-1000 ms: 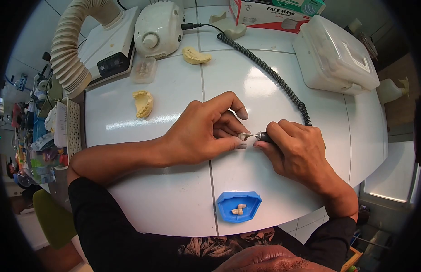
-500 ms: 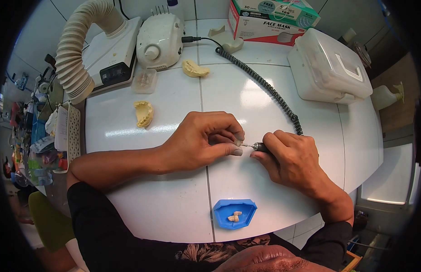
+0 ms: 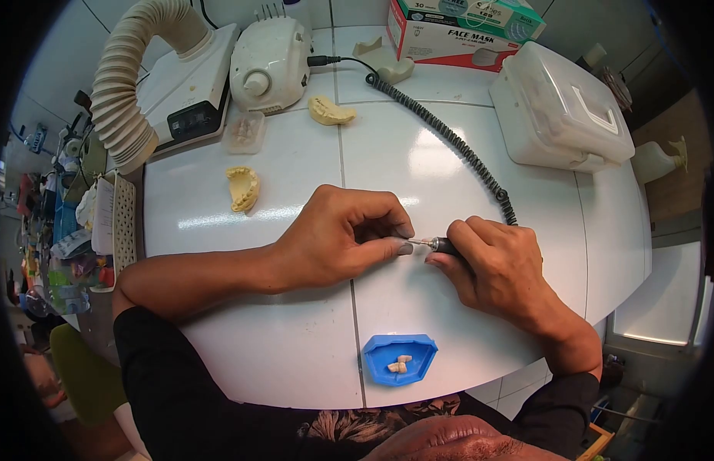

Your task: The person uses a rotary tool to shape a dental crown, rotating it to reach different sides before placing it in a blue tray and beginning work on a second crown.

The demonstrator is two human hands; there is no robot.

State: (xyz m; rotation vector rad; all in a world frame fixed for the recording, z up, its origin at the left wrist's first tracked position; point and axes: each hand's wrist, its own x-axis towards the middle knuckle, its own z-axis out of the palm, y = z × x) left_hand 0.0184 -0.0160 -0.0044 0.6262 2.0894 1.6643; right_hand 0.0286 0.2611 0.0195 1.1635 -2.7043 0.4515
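My right hand (image 3: 495, 265) is wrapped round a rotary handpiece (image 3: 444, 246), whose thin metal bit points left. A coiled black cord (image 3: 457, 142) runs from behind this hand up to the white control unit (image 3: 268, 65). Fingers and thumb of my left hand (image 3: 349, 234) are pinched together at the bit's tip; whatever they hold is too small and hidden to make out. Below the hands sits a blue tray (image 3: 380, 374) with a few small tooth-coloured pieces (image 3: 400, 364) in it. Two yellowish plaster dental models, one a horseshoe arch (image 3: 243, 189), the other a curved piece (image 3: 331, 111), lie farther back.
A ribbed hose (image 3: 115, 92) on a white machine (image 3: 180, 92) arches over the back left, beside a small clear box (image 3: 245, 133). Face mask boxes (image 3: 457, 38) and a lidded plastic case (image 3: 564, 111) stand at the back right. A cream basket (image 3: 125, 230) borders the left edge.
The view has shifted very slightly. Both hands stay in nearly the same place, with the bit still at the left fingertips and small finger shifts.
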